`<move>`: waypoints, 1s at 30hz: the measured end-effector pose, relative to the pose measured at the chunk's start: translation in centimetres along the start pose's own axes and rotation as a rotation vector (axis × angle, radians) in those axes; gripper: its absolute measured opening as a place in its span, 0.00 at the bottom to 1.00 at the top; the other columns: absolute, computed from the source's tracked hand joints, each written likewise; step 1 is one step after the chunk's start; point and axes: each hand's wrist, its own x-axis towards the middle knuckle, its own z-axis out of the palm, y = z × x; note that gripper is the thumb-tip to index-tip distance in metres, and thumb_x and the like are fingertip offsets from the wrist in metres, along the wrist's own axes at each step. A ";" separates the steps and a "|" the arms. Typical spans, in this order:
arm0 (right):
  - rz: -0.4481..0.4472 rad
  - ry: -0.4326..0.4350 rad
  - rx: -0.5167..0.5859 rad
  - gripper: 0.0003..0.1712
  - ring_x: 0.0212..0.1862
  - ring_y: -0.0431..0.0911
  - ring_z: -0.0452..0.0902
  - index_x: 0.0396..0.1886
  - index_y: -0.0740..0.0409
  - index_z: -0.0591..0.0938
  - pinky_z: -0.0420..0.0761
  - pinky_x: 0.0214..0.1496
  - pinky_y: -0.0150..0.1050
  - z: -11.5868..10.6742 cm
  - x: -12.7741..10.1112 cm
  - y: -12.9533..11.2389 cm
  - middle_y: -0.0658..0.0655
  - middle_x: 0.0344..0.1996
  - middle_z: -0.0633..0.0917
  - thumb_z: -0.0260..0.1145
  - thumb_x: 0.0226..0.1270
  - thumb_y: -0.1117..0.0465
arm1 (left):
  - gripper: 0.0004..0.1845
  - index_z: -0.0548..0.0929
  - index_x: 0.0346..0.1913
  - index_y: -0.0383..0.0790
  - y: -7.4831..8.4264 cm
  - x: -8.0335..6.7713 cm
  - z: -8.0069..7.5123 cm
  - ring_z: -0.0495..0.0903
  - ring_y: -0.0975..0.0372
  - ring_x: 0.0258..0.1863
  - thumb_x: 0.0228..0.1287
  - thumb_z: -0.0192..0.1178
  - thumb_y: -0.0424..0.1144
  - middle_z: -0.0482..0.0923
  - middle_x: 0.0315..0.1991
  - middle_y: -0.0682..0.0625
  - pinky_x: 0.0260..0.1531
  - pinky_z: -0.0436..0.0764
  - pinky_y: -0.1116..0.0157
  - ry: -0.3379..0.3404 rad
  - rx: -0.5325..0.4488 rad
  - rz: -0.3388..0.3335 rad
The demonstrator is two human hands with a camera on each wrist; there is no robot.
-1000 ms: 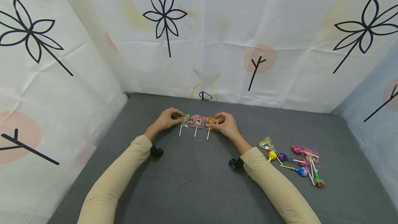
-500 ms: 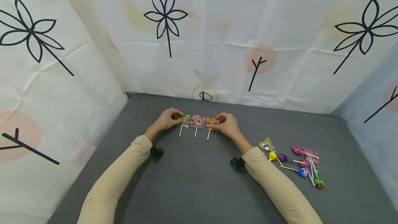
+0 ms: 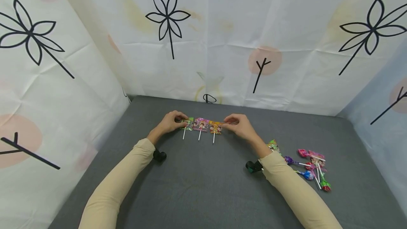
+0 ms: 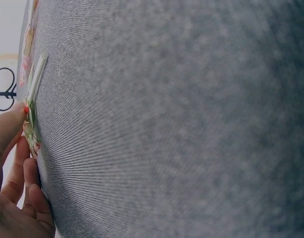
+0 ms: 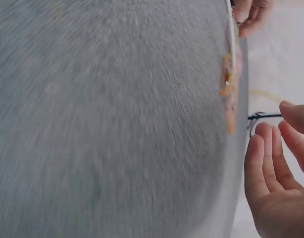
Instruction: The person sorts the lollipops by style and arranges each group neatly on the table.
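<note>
Three flat-wrapped lollipops lie in a row on the grey table, white sticks toward the person: green [image 3: 190, 122], pink [image 3: 201, 124] and orange [image 3: 216, 127]. My left hand [image 3: 169, 123] pinches the green one at its left edge, between thumb and fingers. In the left wrist view this hand [image 4: 21, 193] has its thumb on the green wrapper [image 4: 31, 119], part of which is hidden. Just right of the orange lollipop is my right hand [image 3: 240, 126], fingers loosely bent. The right wrist view shows this hand [image 5: 280, 183] holding nothing, apart from the orange wrapper [image 5: 227, 84].
On the right of the table [image 3: 203, 193] lies a loose pile of lollipops, among them a blue one [image 3: 308, 175], a purple one [image 3: 288, 160] and a green-and-red one [image 3: 325, 186]. My right sleeve [image 3: 295, 186] covers part of the pile. A patterned cloth wall [image 3: 229, 77] stands behind.
My right hand has let go of the orange lollipop and moved a little to the right. The left hand stays on the green lollipop.
</note>
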 end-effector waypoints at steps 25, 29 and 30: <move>0.026 -0.018 0.079 0.13 0.43 0.46 0.85 0.52 0.70 0.82 0.83 0.51 0.49 -8.7 -7.5 -1.8 0.61 0.43 0.86 0.64 0.77 0.64 | 0.13 0.87 0.52 0.36 -0.2 0.1 0.2 0.78 0.47 0.52 0.68 0.70 0.36 0.79 0.51 0.41 0.54 0.75 0.48 -0.005 -0.025 -0.007; 0.034 -0.015 0.099 0.14 0.43 0.46 0.85 0.52 0.71 0.81 0.83 0.49 0.46 -9.7 -8.8 -1.7 0.60 0.42 0.86 0.64 0.77 0.63 | 0.13 0.87 0.53 0.36 -0.2 0.0 0.1 0.78 0.47 0.52 0.68 0.69 0.36 0.79 0.51 0.41 0.54 0.75 0.48 -0.001 -0.025 -0.007; 0.038 -0.013 0.098 0.14 0.43 0.46 0.85 0.52 0.71 0.81 0.84 0.49 0.46 -9.9 -9.1 -1.6 0.59 0.42 0.87 0.64 0.77 0.63 | 0.13 0.87 0.53 0.36 -0.3 0.0 0.1 0.78 0.47 0.52 0.68 0.69 0.37 0.79 0.51 0.41 0.54 0.75 0.48 0.000 -0.024 -0.007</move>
